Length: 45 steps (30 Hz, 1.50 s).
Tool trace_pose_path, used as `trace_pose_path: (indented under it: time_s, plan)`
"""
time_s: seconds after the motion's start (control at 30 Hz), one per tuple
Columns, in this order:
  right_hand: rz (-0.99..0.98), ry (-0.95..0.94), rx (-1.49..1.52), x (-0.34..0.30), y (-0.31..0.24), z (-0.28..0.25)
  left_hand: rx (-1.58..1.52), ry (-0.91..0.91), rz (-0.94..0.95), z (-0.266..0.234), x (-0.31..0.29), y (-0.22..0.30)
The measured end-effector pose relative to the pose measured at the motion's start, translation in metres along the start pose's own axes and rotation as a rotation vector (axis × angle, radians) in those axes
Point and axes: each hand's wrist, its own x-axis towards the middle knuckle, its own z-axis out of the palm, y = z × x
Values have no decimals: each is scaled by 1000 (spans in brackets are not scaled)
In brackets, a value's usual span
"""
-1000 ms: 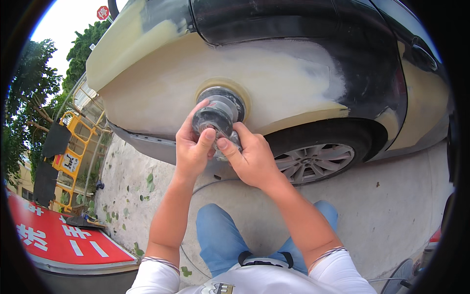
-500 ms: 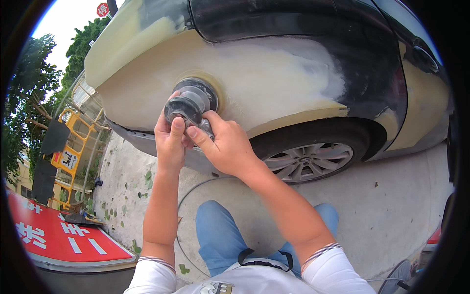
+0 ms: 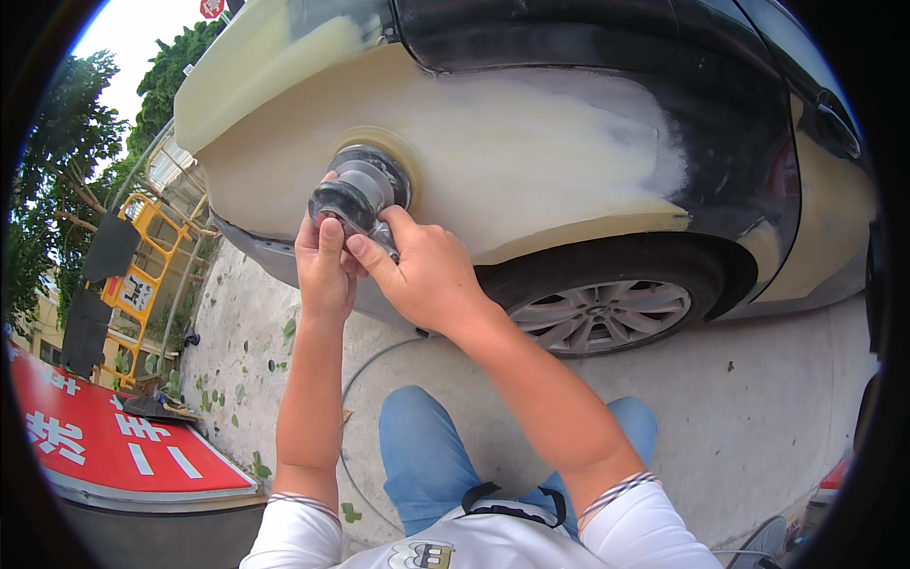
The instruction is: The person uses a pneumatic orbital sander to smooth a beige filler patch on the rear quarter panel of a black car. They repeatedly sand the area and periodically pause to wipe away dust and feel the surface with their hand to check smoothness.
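A round orbital sander point(image 3: 365, 180), grey and black, presses its yellowish disc against the car's rear side panel point(image 3: 512, 142). That panel is coated in pale cream filler, with dark paint around it. My left hand point(image 3: 325, 266) grips the sander's body from the left and below, thumb up against it. My right hand point(image 3: 427, 270) closes on the sander's handle end from the right, its thumb beside the left one. Part of the handle is hidden behind my fingers.
Below the panel is the rear wheel point(image 3: 607, 318) with silver spokes. A thin grey hose point(image 3: 353, 375) curves over the concrete floor point(image 3: 720, 417) past my knees. At left are a red sign board point(image 3: 123, 436), a yellow barrier point(image 3: 156, 251) and trees.
The sander and both hands have shifted slightly left over the panel. The car appears a little further right in view. Both hands keep their hold.
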Motion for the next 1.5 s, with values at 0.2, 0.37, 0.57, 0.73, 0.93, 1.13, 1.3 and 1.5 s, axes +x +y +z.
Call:
trace_pose_path:
  time_s: [0.2, 0.37, 0.57, 0.73, 0.93, 1.13, 1.3, 1.5]
  plan:
    - [16, 123, 194, -60, 16, -30, 66, -206, -48, 44, -39, -15]
    - [-53, 102, 99, -3, -2, -11, -13, -98, -44, 24, 9, 28]
    - [113, 130, 225, -58, -9, -44, 136, -224, -63, 56, -22, 17]
    - [73, 25, 205, -28, -8, -49, 101, -168, -82, 57, 0, 33]
    - [55, 105, 268, -42, -5, -57, 120, -219, -66, 74, -6, 27]
    - [16, 46, 194, -36, -6, -55, 96, -114, -16, 64, -9, 23]
    - [48, 47, 232, -7, -13, -40, 41, -149, -76, 43, 13, 33]
    - [20, 182, 390, -53, 1, -90, -20, -266, 12, 111, -3, 19]
